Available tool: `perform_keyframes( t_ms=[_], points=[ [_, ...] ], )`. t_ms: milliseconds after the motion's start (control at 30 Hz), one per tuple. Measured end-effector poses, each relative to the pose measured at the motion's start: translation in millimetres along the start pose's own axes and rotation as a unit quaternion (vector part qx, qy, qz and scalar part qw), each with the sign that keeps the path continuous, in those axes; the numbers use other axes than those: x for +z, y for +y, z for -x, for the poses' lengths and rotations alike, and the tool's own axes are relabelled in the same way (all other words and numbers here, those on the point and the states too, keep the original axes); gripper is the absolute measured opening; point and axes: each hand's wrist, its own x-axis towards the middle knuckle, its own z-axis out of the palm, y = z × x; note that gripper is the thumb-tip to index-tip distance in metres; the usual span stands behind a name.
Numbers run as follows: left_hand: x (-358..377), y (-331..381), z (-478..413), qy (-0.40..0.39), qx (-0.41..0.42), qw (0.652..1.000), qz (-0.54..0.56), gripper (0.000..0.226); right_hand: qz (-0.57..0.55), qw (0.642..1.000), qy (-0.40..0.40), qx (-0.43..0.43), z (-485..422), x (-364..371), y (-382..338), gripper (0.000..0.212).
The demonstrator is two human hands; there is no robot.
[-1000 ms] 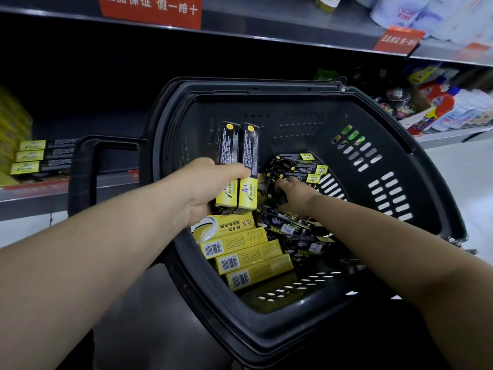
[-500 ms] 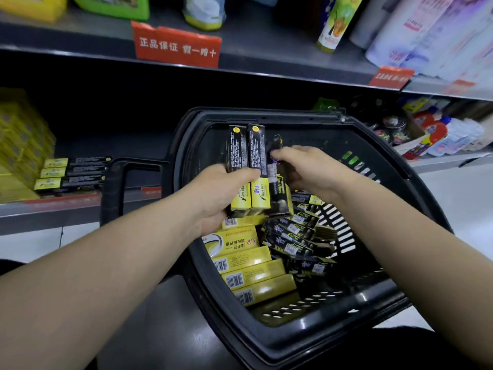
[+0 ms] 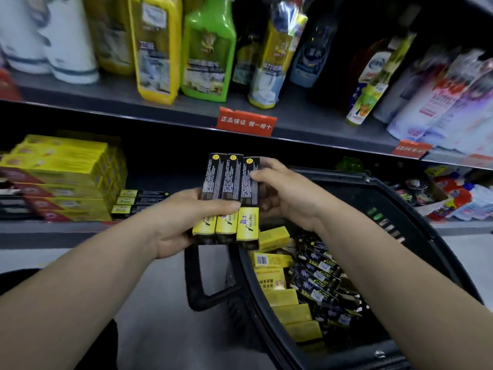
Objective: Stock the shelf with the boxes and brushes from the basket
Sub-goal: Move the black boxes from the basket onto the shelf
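Three black-and-yellow brush boxes [image 3: 230, 180] stand side by side in front of the shelf, above the basket's left rim. My left hand [image 3: 184, 217] grips them round the middle from the left. My right hand [image 3: 280, 193] holds the rightmost box, thumb on its front and fingers behind. The black basket [image 3: 416, 220] lies lower right and holds yellow boxes [image 3: 290, 313] and black brush packs [image 3: 317, 279]. On the lower shelf [image 3: 80, 227] lie three matching brush boxes [image 3: 141, 201] next to stacked yellow boxes [image 3: 64, 166].
The upper shelf [image 3: 306, 121] carries detergent bottles and refill bags, with a red price label [image 3: 245, 121] on its edge. The basket handle [image 3: 208, 292] juts left below my hands. Mixed goods [image 3: 450, 198] fill the lower shelf at the right.
Both hands rose out of the basket toward the shelf. My right hand added a third brush box to the two in my left hand. The view tilted up and left.
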Motion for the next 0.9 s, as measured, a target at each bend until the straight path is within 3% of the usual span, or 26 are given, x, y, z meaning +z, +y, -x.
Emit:
perform_keyframes(
  t_ms=[167, 333, 400, 467, 533, 633, 733, 900],
  points=[
    [-61.4, 4.3, 31.7, 0.037, -0.023, 0.999, -0.006, 0.040, 0.003, 0.999, -0.052, 0.003, -29.7, 34.0, -20.1, 0.004],
    [-139.7, 10.5, 55.7, 0.165, -0.032, 0.978, -0.126, 0.057, -0.023, 0.992, -0.124, 0.023, -73.0, 54.4, -31.0, 0.013],
    [-167.1, 11.9, 61.0, 0.192, -0.037, 0.971, -0.135, 0.061, 0.024, 0.994, -0.100, 0.026, -97.7, 67.4, -30.5, 0.015],
    [-189.2, 10.4, 64.6, 0.194, -0.045, 0.971, -0.129, 0.059, 0.144, 0.988, -0.045, 0.016, -129.1, 80.7, -25.6, 0.026],
    [-205.9, 6.3, 66.7, 0.186, -0.050, 0.972, -0.131, 0.054, 0.286, 0.958, 0.011, -0.004, -164.2, 94.0, -17.0, 0.027],
    [-226.0, 0.8, 69.9, 0.179, -0.059, 0.974, -0.123, 0.058, 0.388, 0.919, 0.046, -0.040, -214.4, 117.2, -1.7, 0.026],
    [-243.8, 2.0, 73.3, 0.173, -0.050, 0.979, -0.100, 0.064, 0.478, 0.876, 0.022, -0.058, -257.8, 139.1, 12.7, 0.045],
    [-258.7, 11.1, 69.6, 0.149, -0.034, 0.985, -0.079, 0.084, 0.600, 0.793, -0.080, -0.063, -309.4, 158.1, 33.4, 0.034]
  ],
)
